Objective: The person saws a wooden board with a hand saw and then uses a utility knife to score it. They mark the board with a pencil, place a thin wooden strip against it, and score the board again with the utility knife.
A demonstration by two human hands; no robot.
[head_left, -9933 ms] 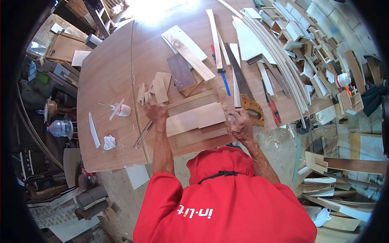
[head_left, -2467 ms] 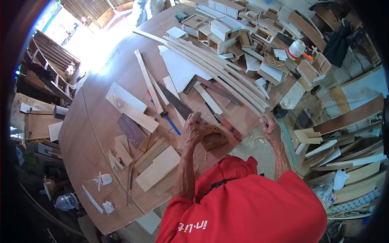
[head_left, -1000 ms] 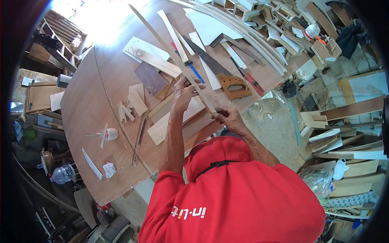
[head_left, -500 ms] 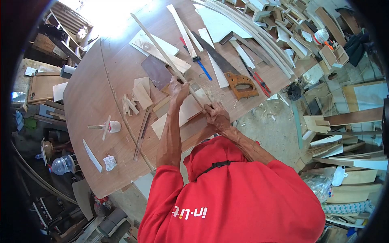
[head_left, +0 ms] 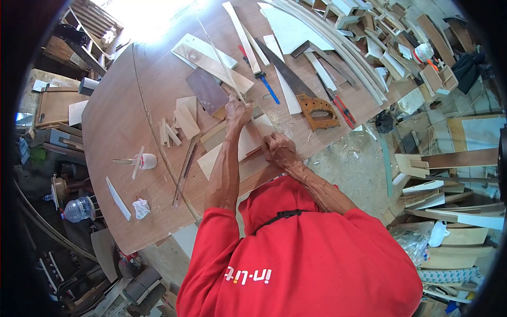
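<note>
A long thin wooden strip [head_left: 215, 52] slants over the table, its narrow side turned up. My left hand [head_left: 238, 112] is closed around it partway along. At the near end of the strip, my right hand [head_left: 279, 149] is closed with curled fingers; the tip is hidden there. Under the strip and between my hands lies a pale flat board [head_left: 248, 141]. A dark sheet [head_left: 207, 91], probably sandpaper, lies just beyond my left hand. To the right of my hands rests a handsaw [head_left: 317, 112] with a wooden handle.
On the table [head_left: 111, 132] lie small wood offcuts [head_left: 186, 119], a metal ruler [head_left: 186, 171], a carpenter's square [head_left: 332, 63], a blue-handled tool [head_left: 270, 91] and a white cup [head_left: 148, 161]. Long strips line the right edge. Wood pieces crowd the floor on both sides.
The wooden strip has turned from its wider face to its thin edge, and its far end has shifted right. My hands have rotated slightly with it.
</note>
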